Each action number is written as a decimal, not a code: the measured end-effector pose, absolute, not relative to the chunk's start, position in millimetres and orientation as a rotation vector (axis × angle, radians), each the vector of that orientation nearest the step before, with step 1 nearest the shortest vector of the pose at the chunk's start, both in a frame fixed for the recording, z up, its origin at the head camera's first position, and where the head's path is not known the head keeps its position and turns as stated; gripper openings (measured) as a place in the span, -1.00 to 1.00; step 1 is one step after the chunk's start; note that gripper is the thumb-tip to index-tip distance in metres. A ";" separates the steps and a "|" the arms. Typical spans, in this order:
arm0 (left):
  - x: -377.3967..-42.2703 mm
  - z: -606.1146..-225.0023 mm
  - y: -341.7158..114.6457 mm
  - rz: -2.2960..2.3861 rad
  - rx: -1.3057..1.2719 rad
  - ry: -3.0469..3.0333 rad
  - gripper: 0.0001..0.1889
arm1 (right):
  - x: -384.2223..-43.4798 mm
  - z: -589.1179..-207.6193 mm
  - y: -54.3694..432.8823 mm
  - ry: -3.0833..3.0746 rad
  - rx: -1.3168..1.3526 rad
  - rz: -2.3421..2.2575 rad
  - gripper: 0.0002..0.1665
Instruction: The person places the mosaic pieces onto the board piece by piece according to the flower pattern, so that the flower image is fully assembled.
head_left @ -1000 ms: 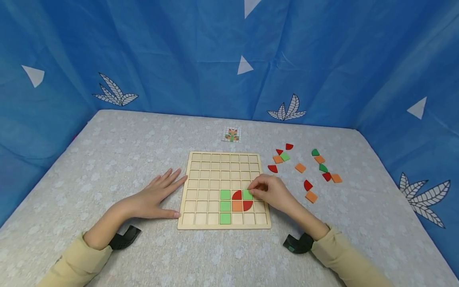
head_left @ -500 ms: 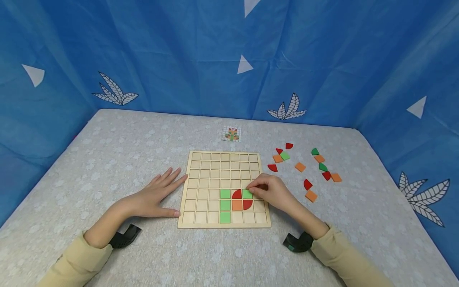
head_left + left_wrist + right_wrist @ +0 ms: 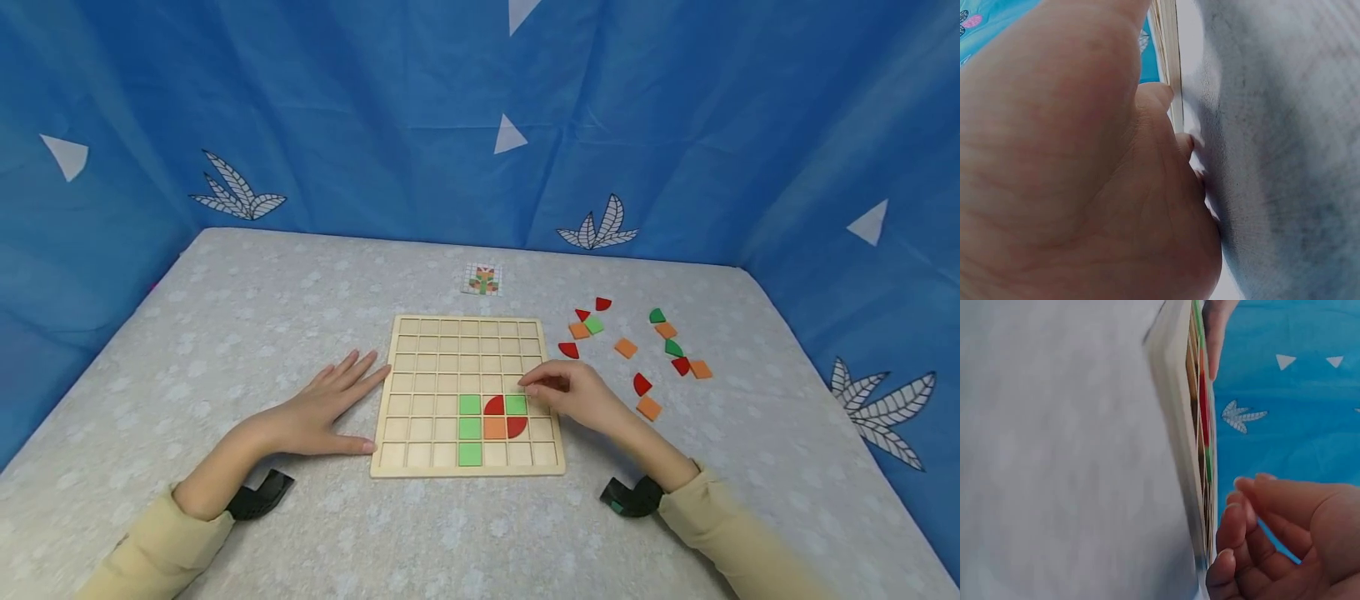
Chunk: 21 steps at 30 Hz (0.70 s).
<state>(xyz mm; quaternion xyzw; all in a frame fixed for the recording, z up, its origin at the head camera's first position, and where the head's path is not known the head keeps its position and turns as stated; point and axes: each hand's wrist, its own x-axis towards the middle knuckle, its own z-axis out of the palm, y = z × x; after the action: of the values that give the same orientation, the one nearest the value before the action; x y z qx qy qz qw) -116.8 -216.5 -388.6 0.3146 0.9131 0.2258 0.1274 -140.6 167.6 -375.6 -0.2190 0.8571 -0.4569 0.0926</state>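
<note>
A wooden grid board [image 3: 425,385] lies on the table. In its lower middle cells sit several light green square tiles [image 3: 469,405], an orange square tile [image 3: 495,428] and two red quarter-circle tiles [image 3: 517,427]. My left hand [image 3: 318,415] rests spread on the tablecloth, its thumb and a fingertip at the board's left edge. Over the board's right side hovers my right hand [image 3: 573,390], its fingertips just above a light green tile [image 3: 516,405] lying in its cell. In the right wrist view this hand [image 3: 1279,531] has loosely bent fingers and nothing between them.
Loose red, orange and green tiles lie scattered right of the board, among them an orange square [image 3: 626,348] and a green quarter-circle [image 3: 673,347]. A small pattern card [image 3: 482,279] lies behind the board. Blue curtains [image 3: 360,108] surround the table.
My right hand has let go of the light green tile and lifted slightly up and to the right; the tile now shows fully in its cell. The left hand stays put.
</note>
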 end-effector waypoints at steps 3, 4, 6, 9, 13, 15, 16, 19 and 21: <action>-118.3 -388.3 -215.3 0.660 0.931 2.658 0.06 | -142.3 -369.0 182.7 2.572 -0.621 -1.355 -0.80; -118.7 -388.0 -214.9 0.660 0.934 2.659 0.06 | -142.9 -366.6 188.9 2.593 -0.601 -1.352 -0.80; -119.0 -387.7 -214.5 0.672 0.939 2.658 0.06 | -143.6 -361.9 202.3 2.643 -0.561 -1.343 -0.78; -119.1 -387.7 -213.8 0.670 0.938 2.653 0.06 | -144.8 -357.2 223.9 2.721 -0.480 -1.313 -0.77; -118.7 -388.4 -214.4 0.653 0.919 2.650 0.07 | -147.1 -355.7 251.9 2.782 -0.373 -1.252 -0.72; -118.4 -388.5 -215.1 0.647 0.909 2.650 0.07 | -147.5 -355.6 265.0 2.801 -0.324 -1.214 -0.71; -118.1 -388.6 -215.4 0.647 0.907 2.652 0.07 | -147.4 -355.6 271.5 2.807 -0.302 -1.198 -0.70; -117.1 -388.8 -215.7 0.655 0.908 2.654 0.07 | -146.9 -356.9 288.4 2.816 -0.293 -1.166 -0.71; -116.0 -389.1 -215.7 0.665 0.908 2.650 0.07 | -146.9 -359.9 297.4 2.797 -0.336 -1.179 -0.73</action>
<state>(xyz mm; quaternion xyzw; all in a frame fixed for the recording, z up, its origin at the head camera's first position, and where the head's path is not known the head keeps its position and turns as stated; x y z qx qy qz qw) -116.0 -215.7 -389.1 0.3127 0.9125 0.2290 0.1306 -146.9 297.4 -359.9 -0.1099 0.9150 -0.3856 0.0439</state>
